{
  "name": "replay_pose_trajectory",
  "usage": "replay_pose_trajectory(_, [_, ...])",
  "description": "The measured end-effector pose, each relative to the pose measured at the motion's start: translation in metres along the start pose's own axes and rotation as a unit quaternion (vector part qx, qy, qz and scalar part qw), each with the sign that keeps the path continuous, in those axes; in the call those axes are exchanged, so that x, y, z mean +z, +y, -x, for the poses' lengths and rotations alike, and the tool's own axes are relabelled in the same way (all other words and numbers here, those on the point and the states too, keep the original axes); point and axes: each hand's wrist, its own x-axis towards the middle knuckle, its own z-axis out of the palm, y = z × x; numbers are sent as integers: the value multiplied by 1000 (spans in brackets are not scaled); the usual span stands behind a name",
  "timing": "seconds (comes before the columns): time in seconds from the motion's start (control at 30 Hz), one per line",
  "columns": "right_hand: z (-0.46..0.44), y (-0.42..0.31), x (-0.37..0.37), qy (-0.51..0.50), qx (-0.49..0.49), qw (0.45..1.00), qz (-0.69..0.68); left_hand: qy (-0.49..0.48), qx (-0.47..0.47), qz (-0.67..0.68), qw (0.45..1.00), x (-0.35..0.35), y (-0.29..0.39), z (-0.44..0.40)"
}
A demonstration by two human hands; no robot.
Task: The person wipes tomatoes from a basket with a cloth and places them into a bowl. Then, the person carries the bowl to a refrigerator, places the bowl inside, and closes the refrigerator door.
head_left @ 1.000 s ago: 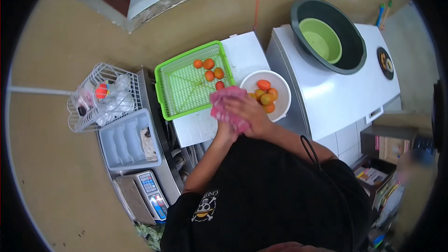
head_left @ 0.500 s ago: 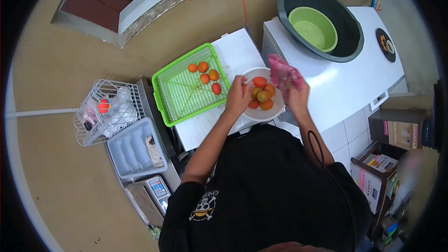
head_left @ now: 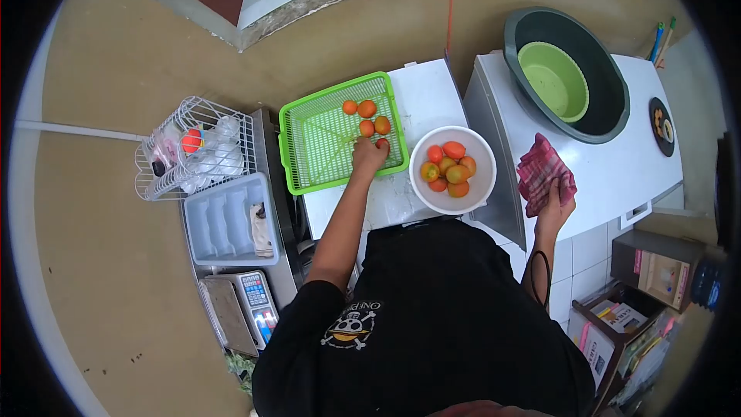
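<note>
Left hand [head_left: 371, 157] had moved from the round white bowl [head_left: 485, 164] into the green plastic basket [head_left: 312, 150], at a smooth red tomato [head_left: 383, 142], grip unclear; right hand [head_left: 553, 212] clutched the pink checked cloth [head_left: 540, 170] aside, apparently for clearance.

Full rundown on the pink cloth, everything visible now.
The cloth is pink-red with a paler checked pattern, apparently thin woven fabric, crumpled, its far part fanned loose. The right hand grips its near edge. In view it overlaps the edge of the white-topped unit; whether they touch, I can't tell.
</note>
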Motion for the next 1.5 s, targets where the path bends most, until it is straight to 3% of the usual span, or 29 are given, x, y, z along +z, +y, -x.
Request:
replay_pose_trajectory(0.17, [-11, -5, 15, -65, -22, 998, -9, -115, 44, -27, 992, -2, 4, -3])
replay_pose_trajectory(0.33, [-4, -18, 44, -70, -24, 996, -45, -26, 79, 164, 983, -38, 9, 20])
replay_pose_trajectory(0.37, [-1, -13, 51, -73, -7, 996, -56, -71, 50, 358, 930, -52, 21, 35])
replay_pose_trajectory(0.4, [4, -11, 58, -76, 10, 995, -67, -114, 19, 537, 836, -64, 32, 49])
replay_pose_trajectory(0.43, [16, -28, 69, -97, 62, 993, -23, -115, 19, 537, 835, -74, 45, 64])
replay_pose_trajectory(0.47, [29, -38, 83, -157, 33, 986, -52, -193, 21, 636, 747, -83, 58, 79])
replay_pose_trajectory(0.5, [38, -40, 96, -227, -62, 971, -37, -266, 23, 720, 641, -84, 65, 87])
replay_pose_trajectory(0.53, [47, -42, 109, -289, -157, 944, -36, -330, 53, 722, 606, -79, 65, 89])
replay_pose_trajectory(0.57, [51, -38, 122, -351, -313, 882, 10, -391, 83, 719, 568, -73, 65, 92])
replay_pose_trajectory(0.6, [62, -52, 133, -411, -378, 824, 96, -292, 47, 663, 687, -83, 87, 119])
replay_pose_trajectory(0.63, [70, -66, 139, -464, -435, 750, 180, -292, 48, 664, 686, -80, 89, 129])
replay_pose_trajectory(0.7, [64, -52, 150, -459, -410, 770, 170, -193, 63, 667, 716, -79, 88, 139])
replay_pose_trajectory(0.73, [56, -42, 159, -455, -386, 787, 159, -225, 66, 673, 701, -79, 81, 128])
replay_pose_trajectory(0.77, [50, -28, 163, -455, -303, 829, 115, -220, 65, 675, 701, -79, 71, 125])
replay_pose_trajectory(0.83, [54, -48, 157, -421, -250, 871, 31, -292, 49, 666, 684, -78, 58, 125])
replay_pose_trajectory(0.87, [61, -54, 155, -423, -318, 848, 22, -312, 56, 670, 671, -73, 52, 125])
replay_pose_trajectory(0.93, [78, -70, 150, -516, -368, 771, 61, -225, 14, 713, 664, -81, 69, 148])
replay_pose_trajectory(0.97, [78, -70, 154, -494, -434, 744, 119, -208, 3, 719, 663, -85, 73, 153])
replay_pose_trajectory(1.03, [69, -58, 171, -450, -314, 833, 66, -219, 7, 710, 669, -89, 69, 148])
replay_pose_trajectory(1.07, [58, -70, 168, -528, -48, 847, -34, -280, 93, 723, 625, -90, 59, 140])
replay_pose_trajectory(1.1, [59, -64, 168, -469, -104, 876, -43, -278, 95, 722, 627, -96, 60, 141])
replay_pose_trajectory(1.17, [63, -54, 156, -387, -299, 872, 6, -293, 69, 741, 599, -109, 69, 147])
replay_pose_trajectory(1.2, [71, -60, 152, -417, -369, 830, 15, -289, 65, 753, 588, -107, 72, 148])
replay_pose_trajectory(1.3, [84, -54, 147, -464, -470, 736, 148, -173, -131, 754, 620, -125, 102, 170])
replay_pose_trajectory(1.37, [77, -32, 158, -415, -231, 879, 46, -279, 19, 750, 600, -95, 69, 146])
replay_pose_trajectory(1.4, [70, -52, 160, -411, -198, 889, 37, -309, 74, 728, 607, -98, 65, 141])
replay_pose_trajectory(1.47, [73, -46, 147, -390, -338, 855, 47, -250, -15, 755, 606, -91, 72, 148])
replay_pose_trajectory(1.5, [82, -58, 142, -424, -366, 827, 40, -237, 1, 777, 583, -99, 85, 155])
